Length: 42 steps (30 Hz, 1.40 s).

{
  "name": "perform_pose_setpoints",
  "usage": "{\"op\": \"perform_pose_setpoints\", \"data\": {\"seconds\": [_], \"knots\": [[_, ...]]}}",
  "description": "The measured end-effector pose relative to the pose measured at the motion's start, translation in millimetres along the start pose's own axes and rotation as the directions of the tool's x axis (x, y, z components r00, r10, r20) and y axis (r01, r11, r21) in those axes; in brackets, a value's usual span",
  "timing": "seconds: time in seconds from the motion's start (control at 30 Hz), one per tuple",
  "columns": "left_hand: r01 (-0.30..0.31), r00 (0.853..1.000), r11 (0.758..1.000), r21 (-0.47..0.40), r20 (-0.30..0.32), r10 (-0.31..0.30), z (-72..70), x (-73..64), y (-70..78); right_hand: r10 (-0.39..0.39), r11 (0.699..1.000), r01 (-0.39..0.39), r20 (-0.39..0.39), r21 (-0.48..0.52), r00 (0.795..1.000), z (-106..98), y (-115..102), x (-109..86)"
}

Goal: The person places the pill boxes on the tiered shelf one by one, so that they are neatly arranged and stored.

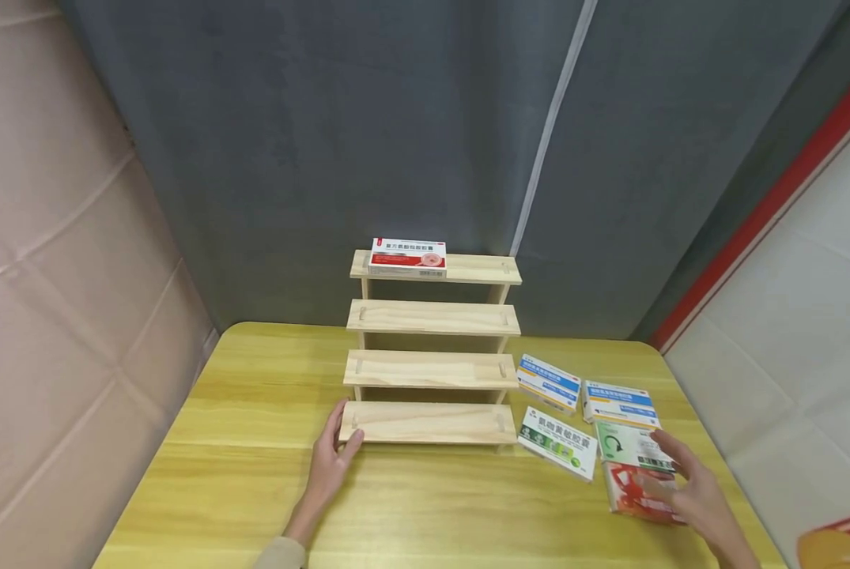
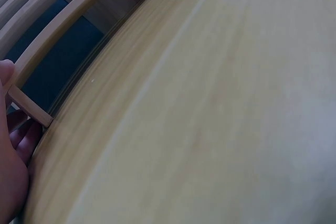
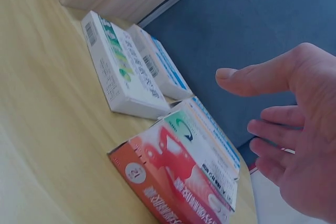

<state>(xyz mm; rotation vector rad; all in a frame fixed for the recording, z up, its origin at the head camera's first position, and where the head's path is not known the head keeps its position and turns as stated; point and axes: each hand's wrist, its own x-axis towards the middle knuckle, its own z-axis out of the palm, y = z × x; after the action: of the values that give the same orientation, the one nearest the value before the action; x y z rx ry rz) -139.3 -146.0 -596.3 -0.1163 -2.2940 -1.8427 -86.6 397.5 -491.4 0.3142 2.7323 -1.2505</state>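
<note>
While the left hand [image 1: 330, 458] grips the near end of the lowest step, its thumb over the top and its fingers round the side, the wooden stand [image 1: 432, 423] sits squarely on the desk [image 1: 254, 442] to that hand's right. From where I stand, the hold looks meant to steady this light piece of carpentry. Beyond the hand, up on the top step, lies a red-and-white box [image 1: 406, 257], set toward the hand's end, leaving bare wood alongside it.

Over on the other side, the right hand [image 1: 698, 494] hovers with its thumb well apart from its loosely bent fingers, pinching nothing. Just beneath it lie a red box [image 1: 624, 490] and a pale green box [image 1: 631, 446], edge to edge; past its fingertips is a blue-and-white box [image 1: 620, 403]. Further to that hand's left, near the stand, lie a second blue-and-white carton [image 1: 549, 383] and a white-and-green box [image 1: 558, 442]. All five lie flat, printed faces upward, probably so they can be told apart at a glance, and their grouping puts each within that hand's easy reach.
</note>
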Motion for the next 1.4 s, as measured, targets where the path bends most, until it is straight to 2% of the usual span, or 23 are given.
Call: {"op": "perform_pose_setpoints", "data": {"seconds": [0.2,0.4,0.57,0.63,1.0,1.13,1.4], "knots": [[-0.002,1.0,1.0,-0.007,-0.002,0.002,1.0,-0.8,0.6,0.08,0.995,-0.079,0.022,-0.053,0.997,1,13,4.4],[-0.004,1.0,1.0,-0.006,-0.006,0.004,1.8,-0.4,0.3,0.039,0.991,-0.033,0.046,-0.127,0.998,8,25,4.6],[-0.011,1.0,1.0,-0.002,-0.003,0.011,2.1,-0.1,-0.8,0.111,0.985,-0.095,0.106,-0.144,0.988,13,33,5.3],[-0.012,1.0,1.0,-0.001,-0.003,0.012,2.1,-0.1,-0.8,0.114,0.985,-0.097,0.114,-0.144,0.987,15,36,5.1],[-0.005,1.0,1.0,0.003,-0.011,0.005,0.2,0.3,0.5,-0.001,0.987,0.008,0.044,-0.159,0.999,22,45,1.0],[-0.002,1.0,1.0,0.01,-0.007,0.002,-0.5,-0.1,0.9,0.063,0.987,-0.053,0.066,-0.154,0.996,23,46,-0.9],[-0.007,1.0,1.0,0.002,-0.008,0.007,0.2,1.1,0.4,0.09,0.988,-0.081,0.061,-0.129,0.994,28,48,-8.5]]}}
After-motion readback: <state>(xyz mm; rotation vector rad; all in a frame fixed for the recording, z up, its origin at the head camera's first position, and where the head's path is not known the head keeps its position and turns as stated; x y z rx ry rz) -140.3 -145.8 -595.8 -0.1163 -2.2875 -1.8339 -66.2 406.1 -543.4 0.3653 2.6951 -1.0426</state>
